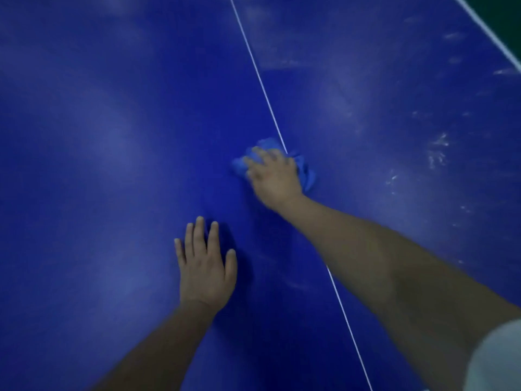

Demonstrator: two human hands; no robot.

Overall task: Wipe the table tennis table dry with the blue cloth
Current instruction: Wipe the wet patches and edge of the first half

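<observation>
One table tennis table (112, 136) fills the view, its top deep blue. Two white lines show on it: one thin centre line (258, 71) running from the top edge down to the bottom right, and one broader edge line (490, 32) at the top right corner.

One blue cloth (266, 143) lies bunched on the table, right on the centre line, with folds showing past the hand on both sides. The right hand (275, 177) lies on top of it, palm down, fingers spread over the bundle. This hand is blurred, so I cannot tell whether the fingers curl in to grip the cloth or only press on it.

The left hand (205, 270) rests flat on the bare table, nearer the person and left of the centre line, apart from the cloth. Its fingers (199, 235) are straight and slightly spread, holding nothing.

Right of the centre line the surface carries many pale streaks (438, 153); the left half shows only soft sheen. One pale sleeve (499, 359) sits at the bottom right, on the right arm
</observation>
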